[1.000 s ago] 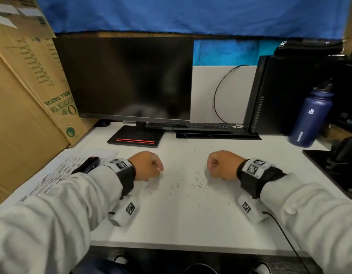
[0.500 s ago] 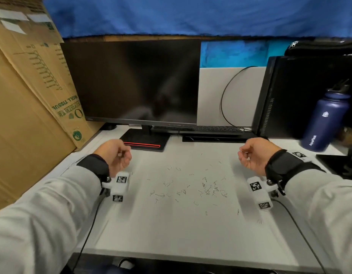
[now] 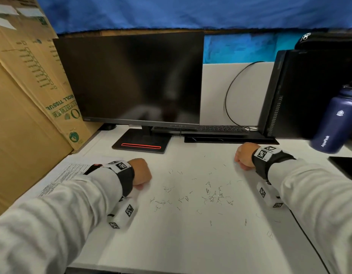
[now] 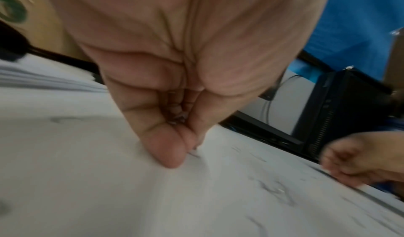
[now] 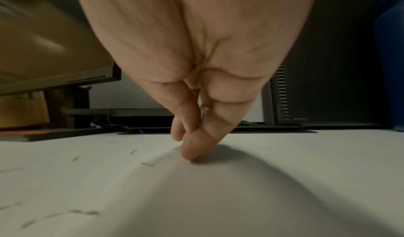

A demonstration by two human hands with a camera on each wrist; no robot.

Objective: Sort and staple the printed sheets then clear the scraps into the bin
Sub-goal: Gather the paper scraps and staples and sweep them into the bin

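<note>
Several loose bent staples [image 3: 212, 196] lie scattered across the middle of the white desk [image 3: 191, 244]. My left hand [image 3: 140, 174] is curled into a fist, its little-finger edge on the desk left of the scatter. In the left wrist view that hand [image 4: 181, 119] shows fingers folded tight, with staples [image 4: 275, 189] beyond it. My right hand [image 3: 244, 157] is a fist too, set down at the scatter's far right; its fingers [image 5: 196, 147] touch the desk beside a staple [image 5: 147, 164]. Printed sheets [image 3: 58, 177] lie at the left under a black stapler [image 3: 93, 168], partly hidden by my wrist.
A dark monitor [image 3: 135, 80] and keyboard [image 3: 210, 128] stand at the back, a black PC tower [image 3: 309, 95] and a blue bottle [image 3: 337, 123] at the right. A cardboard box [image 3: 22, 115] leans along the left. A dark flat device [image 3: 347, 167] lies at the right edge. No bin shows.
A second ago both fists were close together at the middle of the scatter. They lifted and spread apart, and now rest on the desk again, wide apart on either side of the staples.
</note>
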